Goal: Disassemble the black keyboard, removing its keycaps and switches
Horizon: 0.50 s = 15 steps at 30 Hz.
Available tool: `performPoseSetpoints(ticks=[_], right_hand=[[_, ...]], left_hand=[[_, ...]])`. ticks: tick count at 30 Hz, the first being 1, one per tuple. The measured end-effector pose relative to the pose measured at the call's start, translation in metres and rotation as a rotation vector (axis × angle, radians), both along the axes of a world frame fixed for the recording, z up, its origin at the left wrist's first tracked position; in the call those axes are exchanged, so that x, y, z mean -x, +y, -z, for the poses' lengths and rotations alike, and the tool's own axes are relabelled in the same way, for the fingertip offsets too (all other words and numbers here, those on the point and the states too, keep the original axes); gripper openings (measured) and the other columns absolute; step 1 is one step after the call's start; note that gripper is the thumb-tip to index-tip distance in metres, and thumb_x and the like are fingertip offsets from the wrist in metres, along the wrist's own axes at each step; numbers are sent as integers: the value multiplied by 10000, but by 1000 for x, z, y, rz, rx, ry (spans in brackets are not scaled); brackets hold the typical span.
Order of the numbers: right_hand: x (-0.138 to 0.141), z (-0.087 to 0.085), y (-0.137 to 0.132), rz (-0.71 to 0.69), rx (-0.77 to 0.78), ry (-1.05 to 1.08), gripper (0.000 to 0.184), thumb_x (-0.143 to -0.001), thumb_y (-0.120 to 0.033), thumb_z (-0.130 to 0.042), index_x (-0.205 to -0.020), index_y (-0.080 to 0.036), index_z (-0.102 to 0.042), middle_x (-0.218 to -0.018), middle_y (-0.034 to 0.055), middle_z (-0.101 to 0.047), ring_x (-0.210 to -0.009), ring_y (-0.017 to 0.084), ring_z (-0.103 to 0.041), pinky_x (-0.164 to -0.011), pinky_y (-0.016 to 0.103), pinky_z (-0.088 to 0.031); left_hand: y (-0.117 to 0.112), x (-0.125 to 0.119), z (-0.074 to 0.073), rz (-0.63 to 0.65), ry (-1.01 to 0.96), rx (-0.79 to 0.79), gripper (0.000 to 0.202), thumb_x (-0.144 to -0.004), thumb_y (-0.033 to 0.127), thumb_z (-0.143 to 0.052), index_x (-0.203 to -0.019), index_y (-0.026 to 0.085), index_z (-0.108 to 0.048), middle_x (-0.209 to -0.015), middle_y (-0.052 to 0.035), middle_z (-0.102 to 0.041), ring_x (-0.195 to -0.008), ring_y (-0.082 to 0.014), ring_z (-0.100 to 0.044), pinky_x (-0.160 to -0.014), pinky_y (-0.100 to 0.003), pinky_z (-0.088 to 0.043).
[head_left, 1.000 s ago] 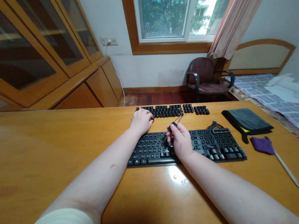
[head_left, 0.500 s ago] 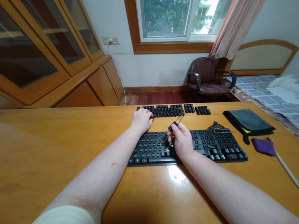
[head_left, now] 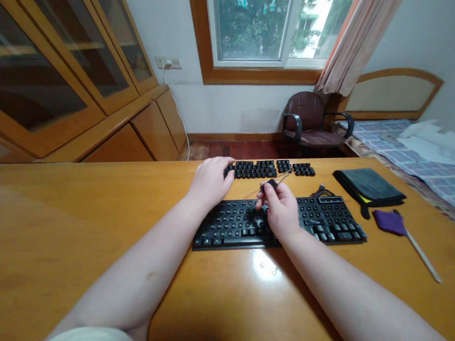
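Observation:
My right hand (head_left: 281,208) is closed around the black handle of a wire keycap puller (head_left: 269,185), its thin wires sticking out at both ends. It hovers over the middle of a black keyboard (head_left: 251,240). Most keys there are bare switches; caps remain along the bottom row and on part of the number pad. Behind the keyboard, rows of loose black keycaps (head_left: 255,169) are laid out in order. My left hand (head_left: 211,181) is at the left end of these rows, thumb and fingers apart around the end caps. It covers some of them.
A coiled cable (head_left: 322,192) lies behind the keyboard's right side. Further right are a dark folded pouch (head_left: 369,185) and a purple-headed brush (head_left: 389,222) with a pale handle. The wooden desk's (head_left: 97,200) far edge runs just behind the keycaps.
My left hand has shifted slightly left and its fingers have spread from a pinch at the keycap rows. The puller has turned in my right hand, its wires now lying flatter.

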State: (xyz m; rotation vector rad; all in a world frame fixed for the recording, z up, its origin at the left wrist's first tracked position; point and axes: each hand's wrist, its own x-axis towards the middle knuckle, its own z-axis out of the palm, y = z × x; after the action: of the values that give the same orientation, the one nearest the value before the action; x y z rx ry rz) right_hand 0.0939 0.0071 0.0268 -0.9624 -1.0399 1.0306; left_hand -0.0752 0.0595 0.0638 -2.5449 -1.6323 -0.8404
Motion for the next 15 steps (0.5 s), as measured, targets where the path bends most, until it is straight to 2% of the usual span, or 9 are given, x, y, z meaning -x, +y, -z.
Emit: performPoseSetpoints(ticks=[2, 4, 5, 7, 10, 12, 15], right_hand=[[-13, -17, -1, -31, -46, -90, 211, -821, -385, -562, -887, -186, -581, -663, -24, -590, -502, 98, -559, -515, 239, -458], [-24, -25, -1, -82, -69, -221, 193, -823, -378, -563, -843, -189, -596, -648, -17, -592, -533, 118, -571, -541, 259, -465], [-28, -24, -2, -124, -85, -317, 188, -823, -371, -566, -799, -189, -602, -630, -14, -591, -543, 126, -569, -550, 264, -460], [-31, -15, -4, -209, -117, -543, 191, -826, -348, -565, -727, -189, -607, -602, -5, -590, -561, 142, -561, -563, 274, -444], [-24, 5, -7, -271, -177, -805, 179, -833, -304, -551, -705, -195, -612, -618, 10, -607, -594, 162, -554, -579, 281, -421], [-19, 14, -8, -306, -208, -910, 178, -844, -280, -530, -705, -199, -605, -639, 14, -613, -611, 164, -549, -588, 279, -410], [-14, 18, -7, -344, -239, -1010, 181, -857, -268, -506, -719, -200, -601, -678, 22, -614, -632, 164, -543, -598, 276, -405]], left_hand=[[-24, -4, -5, 121, -19, 85, 285, -856, 257, -465, -1113, 181, -559, -1136, -51, -612, -1065, -207, -530, -951, -353, -388], [-48, -6, 3, 264, 15, 207, 334, -824, 324, -534, -1135, 206, -555, -1147, -44, -611, -1069, -214, -531, -958, -354, -390], [-58, -7, 10, 274, 12, 252, 363, -810, 354, -557, -1142, 207, -551, -1141, -51, -611, -1060, -221, -534, -948, -359, -399], [-72, -7, 26, 255, -1, 299, 427, -780, 397, -598, -1155, 205, -536, -1128, -69, -606, -1040, -236, -536, -927, -380, -409], [-77, -5, 43, 268, 38, 328, 412, -734, 428, -647, -1068, 203, -561, -1039, -72, -613, -972, -250, -540, -893, -409, -415], [-75, -4, 47, 286, 67, 342, 381, -716, 451, -657, -981, 189, -577, -980, -77, -607, -938, -254, -531, -865, -413, -422], [-69, -4, 48, 312, 65, 356, 364, -706, 467, -662, -921, 181, -589, -972, -79, -587, -939, -251, -513, -858, -410, -419]])
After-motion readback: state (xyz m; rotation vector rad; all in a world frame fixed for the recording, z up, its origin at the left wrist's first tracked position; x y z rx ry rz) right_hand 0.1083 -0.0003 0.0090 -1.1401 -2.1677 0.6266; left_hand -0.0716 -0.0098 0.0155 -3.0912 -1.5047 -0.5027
